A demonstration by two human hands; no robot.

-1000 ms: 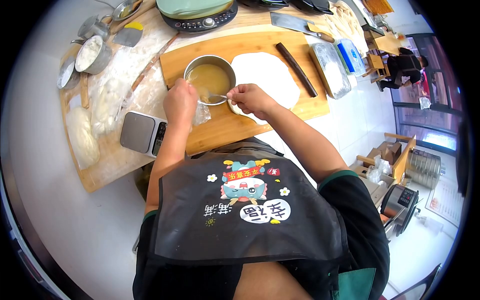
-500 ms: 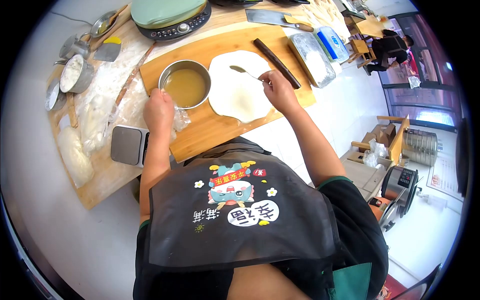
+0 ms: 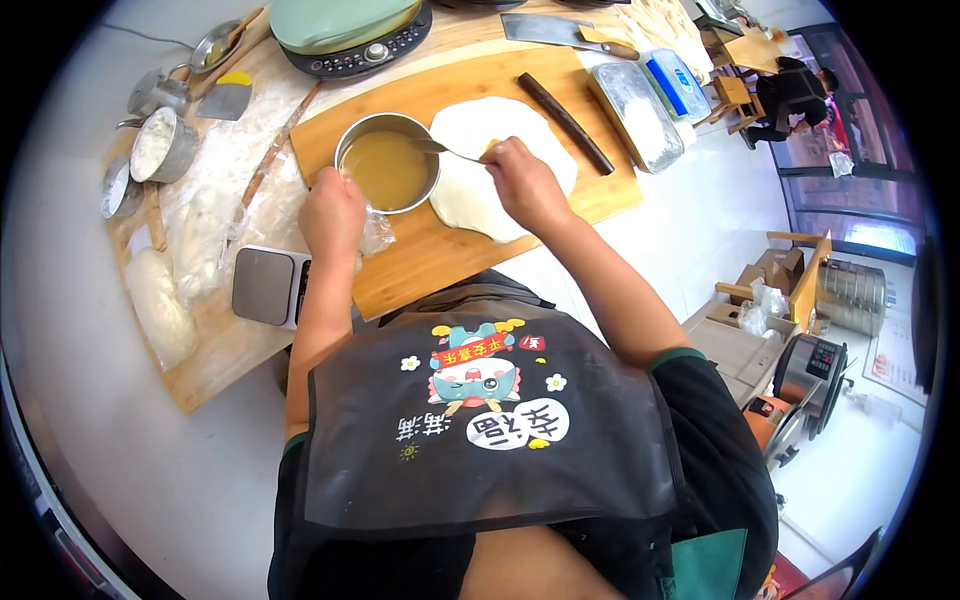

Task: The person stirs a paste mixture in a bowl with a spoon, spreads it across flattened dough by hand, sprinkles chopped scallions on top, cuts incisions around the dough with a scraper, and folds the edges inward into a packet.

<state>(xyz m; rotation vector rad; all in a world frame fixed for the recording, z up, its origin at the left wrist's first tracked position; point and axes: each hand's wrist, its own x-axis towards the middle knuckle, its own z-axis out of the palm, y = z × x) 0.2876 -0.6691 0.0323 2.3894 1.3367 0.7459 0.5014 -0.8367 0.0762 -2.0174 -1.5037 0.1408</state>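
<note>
My left hand (image 3: 334,217) grips the near-left rim of a round metal bowl (image 3: 437,178) that holds a yellow-brown liquid (image 3: 385,172). In my right hand (image 3: 525,182) is the handle of a spoon (image 3: 450,152), closed between the fingers. The spoon's head reaches over the bowl's right rim; whether it touches the liquid I cannot tell. Under my right hand lies a flat white sheet of rolled dough (image 3: 470,205) on a wooden board (image 3: 410,270). A dark rolling pin (image 3: 566,123) rests at the board's right.
Left of the board are a digital scale (image 3: 265,285), dough pieces (image 3: 160,310) and a pot of flour (image 3: 165,145). A green electric griddle (image 3: 350,25) stands behind. At the back right are a cleaver (image 3: 550,32) and a plastic container (image 3: 637,118). A person (image 3: 795,100) sits far right.
My right hand has moved left with the spoon, from above the dough to the bowl's rim. My left hand stays on the bowl. The whole view has shifted slightly.
</note>
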